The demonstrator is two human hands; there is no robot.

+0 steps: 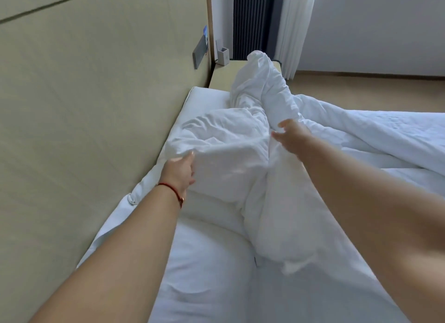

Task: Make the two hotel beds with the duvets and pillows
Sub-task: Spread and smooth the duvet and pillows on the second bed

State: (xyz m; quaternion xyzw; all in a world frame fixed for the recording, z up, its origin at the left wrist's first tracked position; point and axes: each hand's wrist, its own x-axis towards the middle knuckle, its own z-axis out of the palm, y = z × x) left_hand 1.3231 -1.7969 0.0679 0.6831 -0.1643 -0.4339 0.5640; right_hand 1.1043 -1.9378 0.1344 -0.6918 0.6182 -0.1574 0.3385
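A crumpled white duvet (243, 139) lies bunched along the head end of the bed (204, 274), rising in a ridge toward the bedside shelf. My left hand (179, 171), with a red string at the wrist, grips a fold of the duvet near the headboard side. My right hand (290, 136) reaches over the bunched duvet with its fingers spread and loose, touching or just above the fabric. More duvet (375, 135) spreads flat to the right. A pillow (209, 98) shows partly under the bunch at the far corner.
A padded beige headboard wall (96, 106) runs along the left, with a grey switch panel (200, 51). Beyond the bed is a wooden bedside shelf (225, 72) holding a small white box (222, 55). White curtains (296, 29) and wooden floor (373, 91) lie farther back.
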